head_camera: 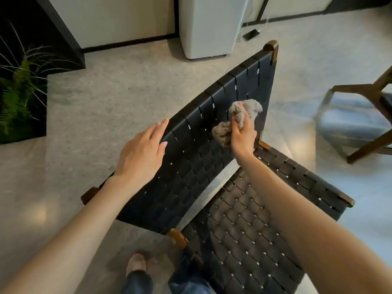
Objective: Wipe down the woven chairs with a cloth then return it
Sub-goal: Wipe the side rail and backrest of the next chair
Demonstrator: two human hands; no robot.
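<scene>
A black woven chair (191,166) with a dark wooden frame fills the middle of the head view. Its backrest slants from lower left to upper right, and its woven seat (244,230) lies below to the right. My right hand (242,136) grips a crumpled grey-brown cloth (247,110) and presses it against the upper right part of the backrest. My left hand (142,155) rests with straight fingers over the backrest's top edge, further left.
A second wooden chair (364,124) stands at the right edge. A white cabinet (207,28) stands behind the chair, with a phone on a cable (251,35) on the floor beside it. A green plant (19,92) sits at the left. My shoe (136,264) is below.
</scene>
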